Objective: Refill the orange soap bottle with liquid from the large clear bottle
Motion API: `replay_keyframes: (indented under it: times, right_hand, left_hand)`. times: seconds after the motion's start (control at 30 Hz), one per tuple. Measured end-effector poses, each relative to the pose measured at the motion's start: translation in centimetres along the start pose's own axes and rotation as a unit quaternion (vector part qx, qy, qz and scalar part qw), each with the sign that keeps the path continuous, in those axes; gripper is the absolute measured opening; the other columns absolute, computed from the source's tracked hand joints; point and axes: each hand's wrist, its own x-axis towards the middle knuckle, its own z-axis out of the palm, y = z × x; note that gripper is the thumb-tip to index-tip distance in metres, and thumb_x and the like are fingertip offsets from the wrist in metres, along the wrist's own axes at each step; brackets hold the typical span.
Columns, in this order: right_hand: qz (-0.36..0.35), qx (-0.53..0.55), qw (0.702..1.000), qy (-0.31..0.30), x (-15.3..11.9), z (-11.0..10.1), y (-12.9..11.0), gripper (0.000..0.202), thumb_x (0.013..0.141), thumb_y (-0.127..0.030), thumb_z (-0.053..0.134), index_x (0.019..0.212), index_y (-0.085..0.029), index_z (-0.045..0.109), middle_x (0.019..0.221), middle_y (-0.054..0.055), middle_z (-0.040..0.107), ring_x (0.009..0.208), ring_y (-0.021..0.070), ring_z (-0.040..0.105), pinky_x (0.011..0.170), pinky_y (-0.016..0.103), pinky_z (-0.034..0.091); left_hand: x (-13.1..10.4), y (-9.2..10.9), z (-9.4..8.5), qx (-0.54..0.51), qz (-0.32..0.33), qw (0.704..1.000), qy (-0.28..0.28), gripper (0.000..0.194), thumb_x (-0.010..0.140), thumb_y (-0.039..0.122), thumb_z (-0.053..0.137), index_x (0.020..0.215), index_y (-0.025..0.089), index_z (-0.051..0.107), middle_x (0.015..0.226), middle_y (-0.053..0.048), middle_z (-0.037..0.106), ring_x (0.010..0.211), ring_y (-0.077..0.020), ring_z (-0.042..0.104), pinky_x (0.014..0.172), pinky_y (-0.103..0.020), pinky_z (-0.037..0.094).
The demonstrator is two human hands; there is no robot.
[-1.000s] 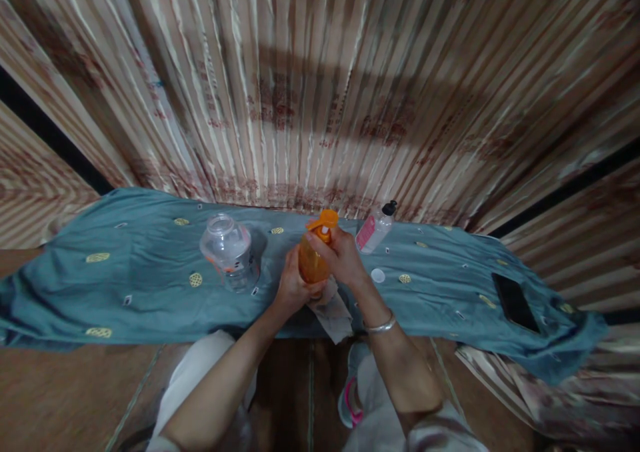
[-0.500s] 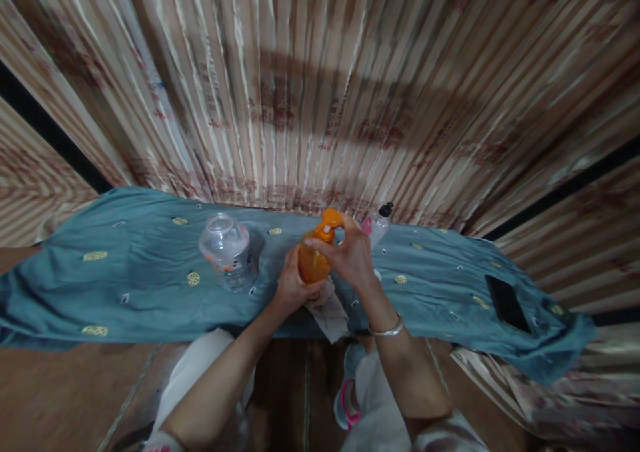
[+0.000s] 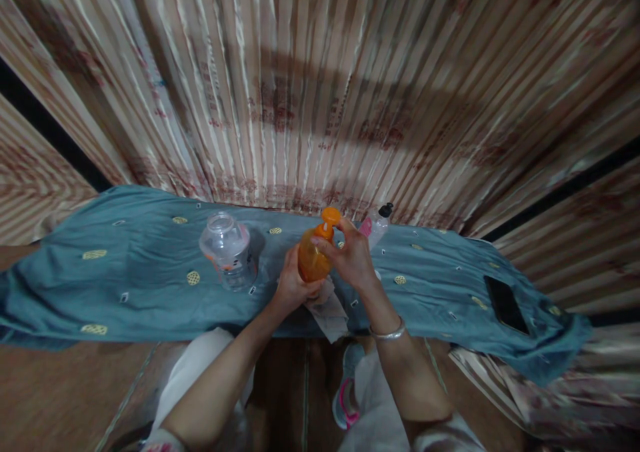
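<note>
In the head view, an orange see-through bottle (image 3: 312, 260) is held tilted above the middle of the cloth-covered table. My left hand (image 3: 294, 283) wraps around its lower side. Its round orange flip-top cap (image 3: 331, 216) stands raised over a pale spout. My right hand (image 3: 353, 253), with a silver bangle on the wrist, grips the cap area, thumb against the neck and fingers at the raised lid. Beneath the bottle a crumpled pale cloth or tissue (image 3: 330, 315) hangs by my left hand; whether the hand holds it is unclear.
Left of my hands stands a clear open-mouthed plastic jar (image 3: 227, 252). Behind my right hand is a clear bottle with a black pump top (image 3: 381, 225). A black phone (image 3: 506, 304) lies on the right of the blue tablecloth (image 3: 155, 265). Pleated curtains (image 3: 300, 92) rise behind the table.
Almost nothing differs. My right thumb has shifted slightly toward the bottle's neck, and the raised lid sits a touch higher; both hands keep their places on the bottle.
</note>
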Motion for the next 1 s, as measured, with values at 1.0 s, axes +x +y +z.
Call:
replay_keyframes:
  times: [1.0]
  right_hand:
    - [0.036, 0.004, 0.998, 0.049, 0.1, 1.1, -0.1, 0.052, 0.065, -0.053, 0.072, 0.104, -0.022, 0.058, 0.114, 0.010, 0.063, 0.112, 0.0265, 0.055, 0.098, 0.046, 0.042]
  left_hand:
    - [0.1, -0.1, 0.1, -0.013, -0.011, 1.000, 0.008, 0.089, 0.057, 0.028, 0.080, 0.135, 0.020, 0.038, 0.129, -0.012, 0.049, 0.121, -0.0304, 0.050, 0.103, -0.049, 0.043]
